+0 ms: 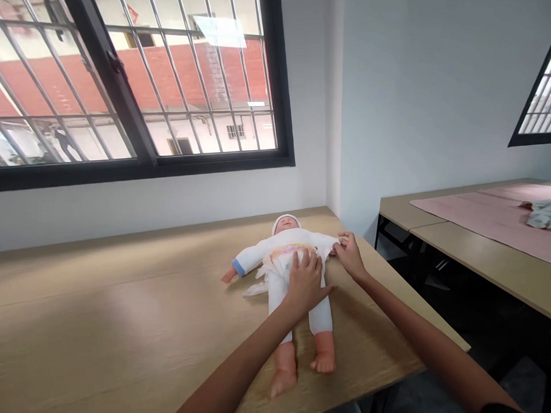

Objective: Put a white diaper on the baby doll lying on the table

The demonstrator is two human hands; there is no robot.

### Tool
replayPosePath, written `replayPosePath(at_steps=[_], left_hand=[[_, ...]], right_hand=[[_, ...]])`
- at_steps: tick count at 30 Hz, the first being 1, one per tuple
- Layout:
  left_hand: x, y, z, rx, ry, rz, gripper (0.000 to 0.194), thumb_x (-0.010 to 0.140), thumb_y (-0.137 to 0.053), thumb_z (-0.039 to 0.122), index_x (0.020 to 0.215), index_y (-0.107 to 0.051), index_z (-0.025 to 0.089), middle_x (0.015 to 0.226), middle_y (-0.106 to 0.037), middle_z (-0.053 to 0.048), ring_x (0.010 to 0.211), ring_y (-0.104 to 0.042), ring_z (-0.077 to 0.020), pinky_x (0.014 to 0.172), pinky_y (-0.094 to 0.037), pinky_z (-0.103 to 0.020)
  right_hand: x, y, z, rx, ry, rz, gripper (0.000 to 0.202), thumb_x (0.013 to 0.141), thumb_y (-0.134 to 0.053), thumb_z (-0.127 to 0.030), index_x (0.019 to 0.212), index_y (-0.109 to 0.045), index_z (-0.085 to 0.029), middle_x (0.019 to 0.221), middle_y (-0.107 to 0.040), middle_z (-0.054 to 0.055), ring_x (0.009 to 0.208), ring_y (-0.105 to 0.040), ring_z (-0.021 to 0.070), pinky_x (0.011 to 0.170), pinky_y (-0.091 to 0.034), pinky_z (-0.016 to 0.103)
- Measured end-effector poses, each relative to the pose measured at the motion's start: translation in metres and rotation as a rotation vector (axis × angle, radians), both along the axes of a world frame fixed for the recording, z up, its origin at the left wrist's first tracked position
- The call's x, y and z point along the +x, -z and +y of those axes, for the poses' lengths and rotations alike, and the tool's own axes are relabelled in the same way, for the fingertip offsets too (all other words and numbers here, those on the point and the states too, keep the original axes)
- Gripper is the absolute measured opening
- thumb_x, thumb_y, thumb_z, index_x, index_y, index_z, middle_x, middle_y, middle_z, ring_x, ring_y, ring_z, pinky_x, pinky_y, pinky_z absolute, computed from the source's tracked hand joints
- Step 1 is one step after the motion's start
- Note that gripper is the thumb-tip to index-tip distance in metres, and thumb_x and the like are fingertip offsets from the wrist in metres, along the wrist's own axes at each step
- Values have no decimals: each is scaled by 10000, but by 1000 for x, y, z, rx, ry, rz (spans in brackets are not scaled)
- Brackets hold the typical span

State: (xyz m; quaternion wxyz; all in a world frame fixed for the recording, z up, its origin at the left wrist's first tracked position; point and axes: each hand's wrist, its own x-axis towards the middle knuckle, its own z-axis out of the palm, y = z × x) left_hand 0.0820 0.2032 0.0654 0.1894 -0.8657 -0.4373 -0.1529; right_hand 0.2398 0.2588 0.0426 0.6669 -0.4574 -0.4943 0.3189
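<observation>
A baby doll (279,291) in white clothes and a white cap lies on its back on the wooden table (126,335), head toward the wall and bare feet toward me. My left hand (305,282) rests flat on the doll's belly, fingers spread over the diaper (282,261). At the doll's arm on the right side, my right hand (349,256) pinches the end of the white sleeve (325,242). The other sleeve ends in a blue cuff (238,267), with the doll's hand showing. A white strip of cloth (255,289) hangs out beside the hip.
A barred window (183,82) is set in the wall behind the table. To the right, across a gap, another table (468,237) carries a pink cloth (490,215) and a bundled patterned cloth (550,214). The near table's right edge runs close to my right forearm.
</observation>
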Motion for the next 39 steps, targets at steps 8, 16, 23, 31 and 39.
replayPosePath(at_steps=[8,16,23,31,39], left_hand=[[1,-6,1,-38,-18,19,801,803,-500,634,1348,-448,49,1383,-470,-233,1287,-385,-374,1052,-276,-540],[4,-7,13,-107,4,-10,864,785,-441,704,1388,-412,86,1429,-447,-180,1279,-382,-340,1041,-286,-515],[17,-4,0,-10,-83,48,709,893,-368,584,1334,-487,42,1390,-467,-230,1266,-406,-374,1022,-294,-501],[22,0,-1,6,-54,72,736,878,-409,579,1253,-547,-40,1322,-513,-284,1276,-421,-393,1064,-280,-460],[23,4,1,-13,-14,92,750,872,-446,568,1267,-530,-64,1315,-505,-313,1277,-414,-406,1041,-313,-476]], right_hand=[[-15,-22,8,57,-3,-180,298,705,-490,-247,996,-429,-226,603,-489,-81,579,-563,152,591,-440,268],[-20,-7,0,142,-26,-43,287,714,-506,-239,992,-435,-229,664,-501,-65,583,-548,129,601,-473,256],[-19,-13,-8,107,51,-290,344,740,-557,-255,1066,-454,-219,726,-608,-15,693,-637,179,674,-505,305],[-13,-20,-8,47,140,-368,357,720,-579,-209,1069,-506,-225,711,-663,-10,704,-656,199,711,-488,326],[-28,-27,4,79,-67,-529,261,695,-593,-144,932,-590,-252,606,-656,-45,613,-632,183,621,-459,289]])
